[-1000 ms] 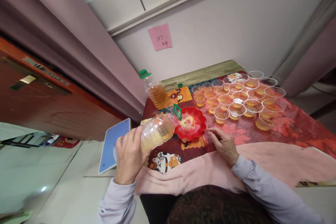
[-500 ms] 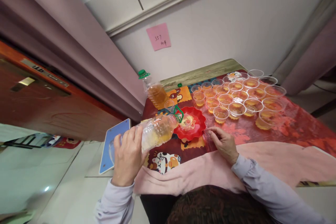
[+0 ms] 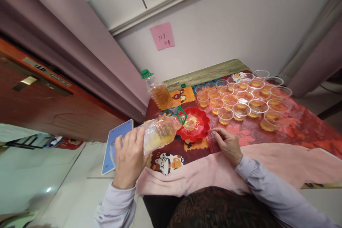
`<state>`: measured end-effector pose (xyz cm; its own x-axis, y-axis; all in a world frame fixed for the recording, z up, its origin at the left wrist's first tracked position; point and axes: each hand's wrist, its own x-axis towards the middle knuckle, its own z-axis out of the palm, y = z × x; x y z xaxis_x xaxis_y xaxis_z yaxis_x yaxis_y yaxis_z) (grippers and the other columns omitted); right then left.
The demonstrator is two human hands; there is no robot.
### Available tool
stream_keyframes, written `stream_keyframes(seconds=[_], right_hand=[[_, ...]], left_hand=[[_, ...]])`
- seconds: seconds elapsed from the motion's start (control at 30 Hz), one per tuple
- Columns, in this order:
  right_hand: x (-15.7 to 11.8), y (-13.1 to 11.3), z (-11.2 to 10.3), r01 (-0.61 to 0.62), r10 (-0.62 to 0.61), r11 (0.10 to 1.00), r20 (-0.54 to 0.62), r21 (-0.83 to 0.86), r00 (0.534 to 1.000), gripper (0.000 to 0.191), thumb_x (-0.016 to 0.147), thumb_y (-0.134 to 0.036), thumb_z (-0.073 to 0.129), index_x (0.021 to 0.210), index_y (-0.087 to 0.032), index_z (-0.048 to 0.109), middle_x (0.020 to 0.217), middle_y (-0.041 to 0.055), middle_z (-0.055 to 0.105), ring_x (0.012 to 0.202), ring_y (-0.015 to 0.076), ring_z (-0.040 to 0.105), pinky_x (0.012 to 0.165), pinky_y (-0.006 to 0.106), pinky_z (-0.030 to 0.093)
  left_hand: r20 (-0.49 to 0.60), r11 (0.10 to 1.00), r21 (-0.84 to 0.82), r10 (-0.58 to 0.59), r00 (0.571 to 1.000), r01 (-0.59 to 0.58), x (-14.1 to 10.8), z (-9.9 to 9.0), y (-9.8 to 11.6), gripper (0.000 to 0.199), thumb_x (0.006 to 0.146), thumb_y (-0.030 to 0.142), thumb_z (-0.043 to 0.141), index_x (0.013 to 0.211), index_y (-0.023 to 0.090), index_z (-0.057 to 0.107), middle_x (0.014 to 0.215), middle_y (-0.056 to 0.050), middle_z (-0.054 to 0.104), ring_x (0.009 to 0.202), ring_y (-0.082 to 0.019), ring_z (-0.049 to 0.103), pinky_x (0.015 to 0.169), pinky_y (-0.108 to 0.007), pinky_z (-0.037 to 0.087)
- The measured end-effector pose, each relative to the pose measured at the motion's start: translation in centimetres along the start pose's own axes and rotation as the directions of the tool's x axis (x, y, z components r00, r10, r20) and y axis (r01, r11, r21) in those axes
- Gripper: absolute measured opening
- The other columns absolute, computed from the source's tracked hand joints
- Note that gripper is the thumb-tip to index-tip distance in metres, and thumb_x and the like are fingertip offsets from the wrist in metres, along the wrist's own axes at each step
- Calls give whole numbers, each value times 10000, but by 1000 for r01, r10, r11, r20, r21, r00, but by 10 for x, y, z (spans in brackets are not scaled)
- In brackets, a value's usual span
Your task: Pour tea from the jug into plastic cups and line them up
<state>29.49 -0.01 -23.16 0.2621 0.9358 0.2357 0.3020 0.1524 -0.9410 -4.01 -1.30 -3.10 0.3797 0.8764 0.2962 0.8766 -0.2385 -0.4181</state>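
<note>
My left hand (image 3: 130, 156) is wrapped round a large clear bottle (image 3: 159, 133) with some yellow liquid inside. The bottle lies tilted, its mouth with a green ring handle (image 3: 182, 115) over a clear cup (image 3: 190, 122) on a red scalloped plate (image 3: 201, 133). Beside the plate's right edge, my right hand (image 3: 227, 143) rests near the table surface, thumb and forefinger close together; whether anything is between them is too small to tell. Several clear cups of amber liquid (image 3: 242, 109) stand in rows to the right.
A second bottle (image 3: 161, 95) with a green cap stands at the back left, a clear cup (image 3: 173, 106) before it. A loose green cap (image 3: 183, 86) lies behind. Pink cloth (image 3: 203, 174) covers the front edge; a blue board (image 3: 113, 146) is at the left.
The liquid in the cup on the red plate looks more yellow. Both hands and the tilted bottle are nearly where they were.
</note>
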Motion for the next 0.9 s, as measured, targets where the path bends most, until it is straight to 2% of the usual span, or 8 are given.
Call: stream_keyframes(seconds=[0.43, 0.9], right_hand=[[1, 1, -1, -6, 6, 1000, 3, 3, 1000, 351, 989, -511, 621, 970, -212, 804, 783, 50, 804, 599, 178, 699, 551, 258, 548], [2, -2, -1, -24, 25, 999, -12, 36, 1000, 339, 979, -514, 625, 946, -222, 794, 729, 34, 778, 583, 180, 693, 542, 260, 556]], left_hand=[[12, 999, -52, -17, 1000, 18, -1, -2, 0, 710, 848, 246, 610, 1532, 83, 512, 1417, -270, 651, 1258, -427, 605, 1141, -599, 335], [-9, 1000, -26, -5, 1000, 5, -1, -3, 0, 693, 863, 259, 584, 1532, 101, 491, 1394, -258, 667, 1238, -413, 611, 1125, -573, 337]])
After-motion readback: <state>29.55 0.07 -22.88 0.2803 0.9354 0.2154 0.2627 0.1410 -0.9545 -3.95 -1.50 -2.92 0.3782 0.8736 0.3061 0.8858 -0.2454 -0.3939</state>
